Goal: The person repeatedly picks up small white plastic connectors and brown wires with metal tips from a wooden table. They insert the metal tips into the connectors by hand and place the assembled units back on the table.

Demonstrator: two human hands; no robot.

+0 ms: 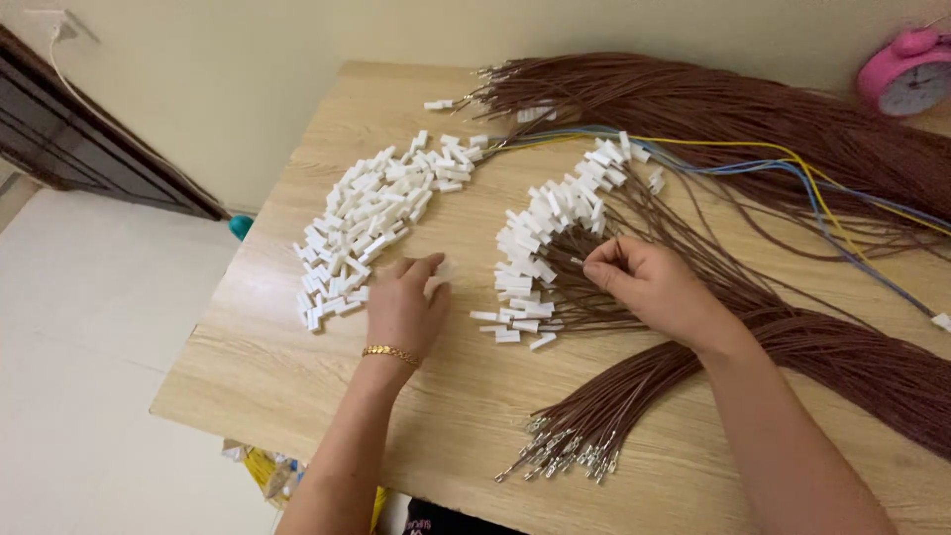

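We look down on a wooden table (297,381) that carries everything else. Largest upon it are the brown wires: one long bundle (713,109) sweeps from twelve o'clock to three o'clock, and a second bundle (693,367) runs from four o'clock to its bare metal terminals (565,458) at six o'clock, fanned toward the worker, we judge, so that single ends can be drawn out. The strands are too many to count. A few yellow and blue wires (792,173), perhaps four, cross the first bundle at two o'clock.

Next come two heaps of small white plastic connector housings. The loose heap (367,223) lies at ten o'clock, beside our left hand; the second heap (550,233), at the centre, sits on wire ends, so we take these as already fitted. Each heap holds many dozens, beyond counting.

Our left hand (406,307), wearing one gold bracelet (391,353), rests at seven o'clock of centre with fingers curled loosely at the edge of the loose heap; whether it grips a housing we cannot tell. Our right hand (649,282) pinches brown strands between thumb and fingertips just right of the fitted heap.

One pink alarm clock (906,74) stands at the far corner, at two o'clock.
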